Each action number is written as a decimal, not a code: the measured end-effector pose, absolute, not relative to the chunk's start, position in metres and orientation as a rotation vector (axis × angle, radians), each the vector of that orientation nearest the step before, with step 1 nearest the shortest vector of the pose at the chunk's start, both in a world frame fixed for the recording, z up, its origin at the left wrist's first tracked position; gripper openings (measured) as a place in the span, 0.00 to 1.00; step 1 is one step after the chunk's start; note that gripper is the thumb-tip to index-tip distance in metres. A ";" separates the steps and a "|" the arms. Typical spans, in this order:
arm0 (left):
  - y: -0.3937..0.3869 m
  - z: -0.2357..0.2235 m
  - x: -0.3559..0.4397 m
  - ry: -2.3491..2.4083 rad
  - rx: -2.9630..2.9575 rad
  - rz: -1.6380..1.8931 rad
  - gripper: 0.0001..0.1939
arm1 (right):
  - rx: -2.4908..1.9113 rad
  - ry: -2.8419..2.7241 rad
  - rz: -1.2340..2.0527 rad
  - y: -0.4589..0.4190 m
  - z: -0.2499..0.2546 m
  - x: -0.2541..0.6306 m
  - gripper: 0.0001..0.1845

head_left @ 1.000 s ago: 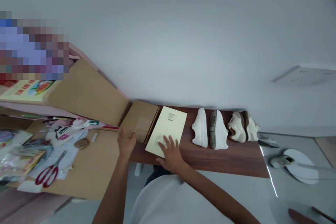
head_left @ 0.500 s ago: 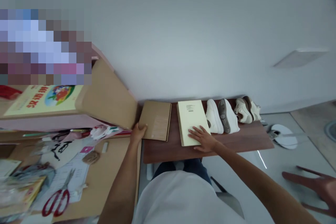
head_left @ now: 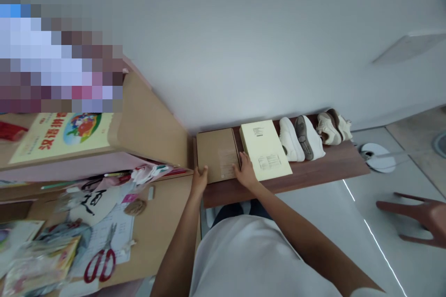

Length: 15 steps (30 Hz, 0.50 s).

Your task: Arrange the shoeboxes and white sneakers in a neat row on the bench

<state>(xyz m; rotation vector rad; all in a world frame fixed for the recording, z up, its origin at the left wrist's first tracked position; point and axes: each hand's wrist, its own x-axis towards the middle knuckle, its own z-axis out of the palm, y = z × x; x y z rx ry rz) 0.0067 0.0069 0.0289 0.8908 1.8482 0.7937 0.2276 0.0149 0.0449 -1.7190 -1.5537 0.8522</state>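
A flat brown cardboard box [head_left: 215, 151] lies on a dark wooden bench [head_left: 320, 169] against the wall. My left hand [head_left: 200, 179] grips its near left side, thumb on top. At the opposite side my right hand [head_left: 245, 171] holds the right edge, with its thumb on the lid and its fingers reaching into the narrow gap beside a cream box [head_left: 264, 141]. That cream box has printed text and lies just right of the brown one. The fingertips of both hands are partly hidden.
White shoes [head_left: 291, 141] and beige sneakers [head_left: 328, 129] line the bench on the right. To the left, a cardboard-covered desk holds red-handled scissors [head_left: 101, 264], papers and plastic bags below a shelf panel [head_left: 149, 125]. A reddish stool [head_left: 423, 216] stands on the floor.
The cream box moved right, close to the white shoes. My right hand left it and went to the brown box's right edge. My left hand has taken hold of the brown box's left side.
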 end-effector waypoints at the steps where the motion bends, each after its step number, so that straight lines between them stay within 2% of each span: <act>1: 0.007 0.029 0.002 1.863 0.873 0.803 0.31 | -1.738 -1.535 0.869 0.020 0.046 0.230 0.35; 6: 0.012 0.030 -0.015 1.854 0.835 0.854 0.31 | -1.848 -1.464 0.979 0.034 0.049 0.230 0.37; 12: 0.020 0.022 -0.017 1.820 0.907 0.817 0.36 | -1.963 -1.369 1.060 0.039 0.042 0.219 0.42; 15: 0.024 0.019 -0.014 1.799 0.936 0.805 0.34 | -1.998 -1.347 1.081 0.043 0.038 0.216 0.43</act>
